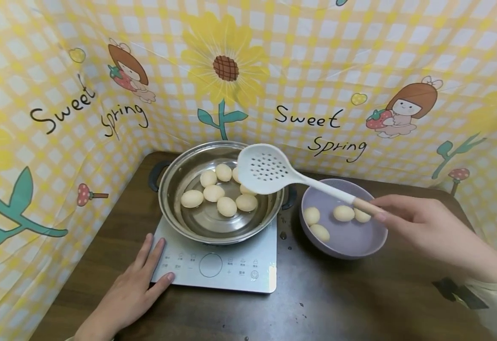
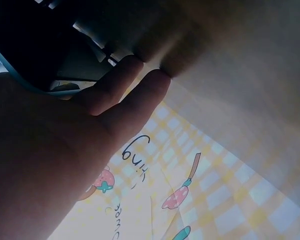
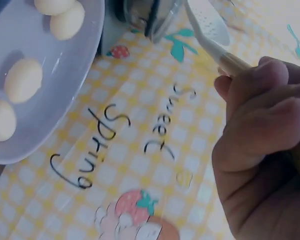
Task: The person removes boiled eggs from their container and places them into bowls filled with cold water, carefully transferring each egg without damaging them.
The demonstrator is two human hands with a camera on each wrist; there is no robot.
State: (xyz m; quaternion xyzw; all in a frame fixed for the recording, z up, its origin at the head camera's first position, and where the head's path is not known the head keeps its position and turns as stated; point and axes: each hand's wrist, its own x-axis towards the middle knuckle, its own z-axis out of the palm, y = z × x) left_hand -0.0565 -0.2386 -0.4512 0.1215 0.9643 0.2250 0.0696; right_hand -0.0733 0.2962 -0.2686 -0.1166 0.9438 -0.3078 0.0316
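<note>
My right hand (image 1: 427, 232) grips the wooden handle of a white slotted spoon (image 1: 269, 169). Its perforated head is over the right part of a steel pot (image 1: 218, 229), hiding some of the pale, egg-shaped eggs (image 1: 192, 199) in there. Below the handle, a purple bowl (image 1: 346, 245) contains several more eggs (image 1: 320, 233); the right wrist view also shows eggs (image 3: 23, 80) inside it. My left hand (image 1: 124, 289) rests with fingers extended at the left front edge of a white induction cooker (image 1: 239, 282). Two of its fingers (image 2: 135, 102) appear in the left wrist view.
Under everything is a dark wooden table (image 1: 316, 303) with water drops between cooker and bowl. A checked cloth (image 1: 299, 80) with flowers and lettering hangs behind and at the left. Black side handles (image 1: 156, 174) stick out from the pot.
</note>
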